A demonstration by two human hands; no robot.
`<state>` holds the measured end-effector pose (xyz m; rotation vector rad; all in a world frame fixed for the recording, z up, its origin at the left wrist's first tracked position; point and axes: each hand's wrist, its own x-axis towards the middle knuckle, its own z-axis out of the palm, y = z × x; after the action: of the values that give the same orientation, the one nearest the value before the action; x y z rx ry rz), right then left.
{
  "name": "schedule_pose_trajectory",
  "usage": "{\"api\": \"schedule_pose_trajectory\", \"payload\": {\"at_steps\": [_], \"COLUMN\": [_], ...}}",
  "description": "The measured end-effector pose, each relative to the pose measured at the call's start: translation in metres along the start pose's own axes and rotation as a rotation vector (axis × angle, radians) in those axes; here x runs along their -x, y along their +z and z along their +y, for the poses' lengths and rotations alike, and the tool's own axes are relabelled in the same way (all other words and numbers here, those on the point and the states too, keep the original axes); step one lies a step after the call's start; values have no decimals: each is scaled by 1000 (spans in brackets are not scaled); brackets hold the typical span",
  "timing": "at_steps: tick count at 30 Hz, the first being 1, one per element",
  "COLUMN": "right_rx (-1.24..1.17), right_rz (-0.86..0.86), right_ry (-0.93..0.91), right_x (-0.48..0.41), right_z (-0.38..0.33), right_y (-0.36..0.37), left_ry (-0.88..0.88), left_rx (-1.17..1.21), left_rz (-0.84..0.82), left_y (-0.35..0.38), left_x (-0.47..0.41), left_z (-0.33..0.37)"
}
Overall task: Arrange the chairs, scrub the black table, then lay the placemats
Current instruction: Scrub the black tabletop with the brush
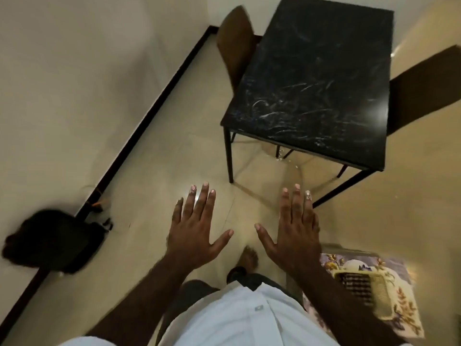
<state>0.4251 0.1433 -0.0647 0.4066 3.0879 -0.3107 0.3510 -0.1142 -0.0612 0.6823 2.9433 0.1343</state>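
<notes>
1. Black table (pixel 314 78) stands in the upper right of the view on thin dark legs; its top carries pale streaks, and whether they are veining or smears cannot be told
2. Brown chair (pixel 235 43) sits at the table's left side, seat tucked under the top, back blurred
3. Dark chair (pixel 424 93) stands against the table's right edge, partly cut off by the frame
4. Left hand (pixel 197 231) is held flat, palm down, fingers straight and spread wide, holding nothing
5. Right hand (pixel 291 231) is in the same posture, just beside the left, thumbs pointing toward each other but apart
6. Both hands hover over the beige floor (pixel 174 151), short of the table's near edge and touching nothing
7. Floral mat (pixel 369 290) lies at lower right, beside the right forearm and well apart from the table; whether it is one mat or several cannot be told
8. Bare foot (pixel 249 255) shows on the floor between the forearms, above a white shirt (pixel 237 315)
9. Black bag (pixel 55 240) rests at lower left against the dark skirting (pixel 149 101)
</notes>
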Motion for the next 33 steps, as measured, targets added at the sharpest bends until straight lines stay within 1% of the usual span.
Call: {"api": "schedule_pose_trajectory", "payload": {"at_steps": [3,7,12,15,18,19,21,23,26,29,33], "right_rx": [9,-22,-69,-47,-48,-65,-87,-84,-76,-70,-72], "right_rz": [-5,39,73,61,31,18,54,80,113,158,211], "right_ry": [62,215,480,635,802,858,1018,1134,1292,1418,1568], "right_x": [-32,-65,-95,-106,-109,-108,-104,-94,-63,-32,11], "right_z": [18,39,70,90,103,104,113,118,130,141,157], "right_y": [-2,-7,5,15,17,19,21,26,34,45,75], "left_ry": [90,257,549,740,883,928,1087,1221,1428,1561,1682], "left_rx": [-9,-10,-54,-127,-171,-166,-179,-219,-242,-284,-364], "left_rz": [-32,-64,-126,-197,-274,-285,-296,-367,-352,-413,-560], "left_y": [-5,-10,1,11,14,13,14,21,40,64,101], "left_x": [-62,-136,-244,-311,-357,-365,-386,-400,-397,-376,-324], "left_z": [15,39,75,108,149,161,202,239,297,352,417]}}
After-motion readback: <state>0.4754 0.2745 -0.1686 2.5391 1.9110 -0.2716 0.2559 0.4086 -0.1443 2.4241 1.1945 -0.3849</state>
